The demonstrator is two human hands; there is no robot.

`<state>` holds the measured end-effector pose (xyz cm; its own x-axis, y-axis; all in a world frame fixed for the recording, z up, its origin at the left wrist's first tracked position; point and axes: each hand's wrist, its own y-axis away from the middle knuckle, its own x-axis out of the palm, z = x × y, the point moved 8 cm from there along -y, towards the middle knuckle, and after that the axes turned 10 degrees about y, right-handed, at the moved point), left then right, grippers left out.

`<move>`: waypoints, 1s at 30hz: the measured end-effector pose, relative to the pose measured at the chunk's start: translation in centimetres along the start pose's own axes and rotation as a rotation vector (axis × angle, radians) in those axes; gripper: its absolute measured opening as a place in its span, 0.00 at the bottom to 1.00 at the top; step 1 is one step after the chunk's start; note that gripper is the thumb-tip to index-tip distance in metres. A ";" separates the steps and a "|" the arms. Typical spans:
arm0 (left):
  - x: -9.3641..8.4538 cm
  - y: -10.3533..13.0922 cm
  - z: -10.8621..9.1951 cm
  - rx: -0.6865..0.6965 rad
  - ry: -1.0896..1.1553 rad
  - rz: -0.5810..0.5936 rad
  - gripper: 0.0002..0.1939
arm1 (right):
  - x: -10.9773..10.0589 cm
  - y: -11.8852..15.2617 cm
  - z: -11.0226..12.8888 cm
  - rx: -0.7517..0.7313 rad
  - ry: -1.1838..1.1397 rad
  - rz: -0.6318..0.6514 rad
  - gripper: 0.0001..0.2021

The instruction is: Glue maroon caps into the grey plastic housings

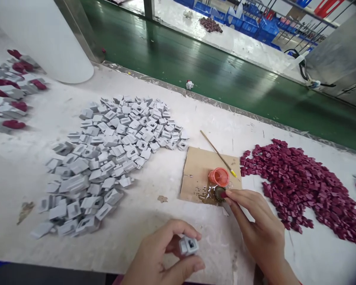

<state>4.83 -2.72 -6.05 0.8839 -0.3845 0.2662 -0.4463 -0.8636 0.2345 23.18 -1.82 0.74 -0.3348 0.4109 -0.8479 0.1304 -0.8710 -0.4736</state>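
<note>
My left hand (pixel 163 253) holds a small grey plastic part (pixel 188 246) between thumb and fingers, its square opening facing up. At the cardboard piece (pixel 195 166), my right hand (pixel 255 221) pinches a small dark red piece (pixel 223 194) over a small round dark dish (pixel 218 193). An orange-red cup (pixel 218 176) stands just behind the dish, with wet, shiny liquid around them. A thin stick with a yellow end (pixel 218 152) lies across the cardboard's back edge. Grey parts (pixel 118 138) are heaped to the left, and dark red pieces (pixel 302 182) to the right.
Grey parts joined with dark red pieces (pixel 10 91) lie at the far left beside a white cylinder (pixel 62 47). Behind the white table (pixel 154 221) runs a green conveyor belt (pixel 166 51) carrying one small assembled part (pixel 189 84). Blue bins (pixel 249 23) stand farther back.
</note>
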 end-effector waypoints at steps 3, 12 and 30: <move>0.2 0.1 -0.2 0.060 0.036 0.019 0.18 | 0.2 0.0 0.0 0.009 -0.006 0.021 0.11; 0.4 -0.3 -2.2 0.327 -0.319 0.008 0.14 | 0.3 1.8 -2.2 0.276 -0.228 -0.039 0.13; 0.5 -0.8 -2.7 0.434 -0.559 -0.101 0.05 | -0.1 0.9 -1.5 0.194 -0.063 0.089 0.11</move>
<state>5.23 -1.31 -3.57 0.9092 -0.3049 -0.2837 -0.3654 -0.9109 -0.1919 24.77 -2.26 0.06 -0.3881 0.3182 -0.8649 -0.0184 -0.9410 -0.3380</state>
